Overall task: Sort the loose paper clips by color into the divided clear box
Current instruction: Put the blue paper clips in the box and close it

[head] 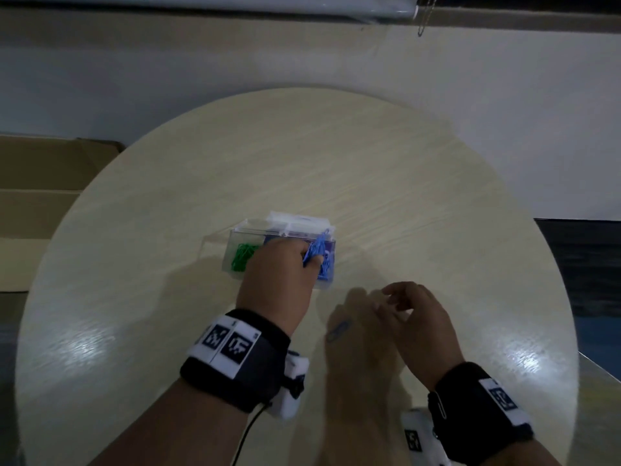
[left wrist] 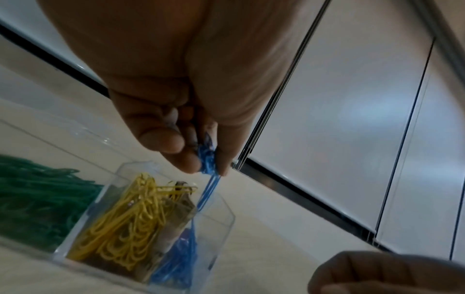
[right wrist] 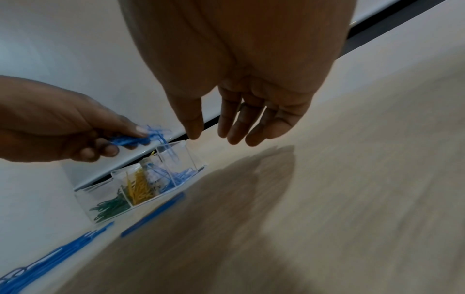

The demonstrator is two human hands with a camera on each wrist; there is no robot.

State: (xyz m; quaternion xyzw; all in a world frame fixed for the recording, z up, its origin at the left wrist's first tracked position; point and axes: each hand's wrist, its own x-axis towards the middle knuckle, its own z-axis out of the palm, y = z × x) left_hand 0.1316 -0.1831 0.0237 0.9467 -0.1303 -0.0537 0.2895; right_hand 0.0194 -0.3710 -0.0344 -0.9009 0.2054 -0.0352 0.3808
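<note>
Blue paper clips (head: pixel 315 253) bunch in my left hand (head: pixel 279 274) above the clear box (right wrist: pixel 176 159), where green clips (head: pixel 242 257) sit at nine o'clock of yellow clips (left wrist: pixel 125 222). Black-and-white checked tags (head: pixel 228 343) mark my black wristband (head: pixel 265 361) on the pale woodgrain table (head: pixel 369 169).
</note>
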